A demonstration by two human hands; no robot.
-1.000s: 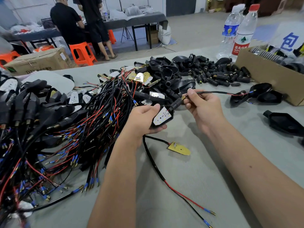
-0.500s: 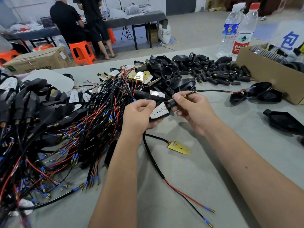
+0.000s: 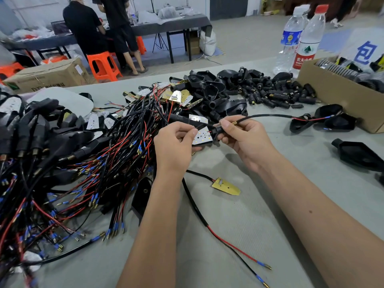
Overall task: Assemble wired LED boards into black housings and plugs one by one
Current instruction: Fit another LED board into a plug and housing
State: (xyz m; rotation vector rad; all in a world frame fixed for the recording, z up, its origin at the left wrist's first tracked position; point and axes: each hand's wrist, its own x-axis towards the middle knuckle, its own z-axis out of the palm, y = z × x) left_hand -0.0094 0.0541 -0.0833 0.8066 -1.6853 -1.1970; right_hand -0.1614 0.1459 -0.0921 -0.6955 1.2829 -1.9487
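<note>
My left hand grips a black housing with a white LED board seated in it, thumb on the board's edge. My right hand pinches the housing's black neck plug, where a brass-tipped black cable leaves to the right. A loose yellow board on a black cable with red wire lies on the table below my hands. Empty black housings and small black plugs are heaped at the back.
A tangle of wired boards fills the left of the table. A cardboard box and two water bottles stand at the right. Loose housings lie near the right edge. Two persons work at a far table.
Both hands have drawn the housing slightly up and closer together; the cable now runs out straighter to the right from my right hand.
</note>
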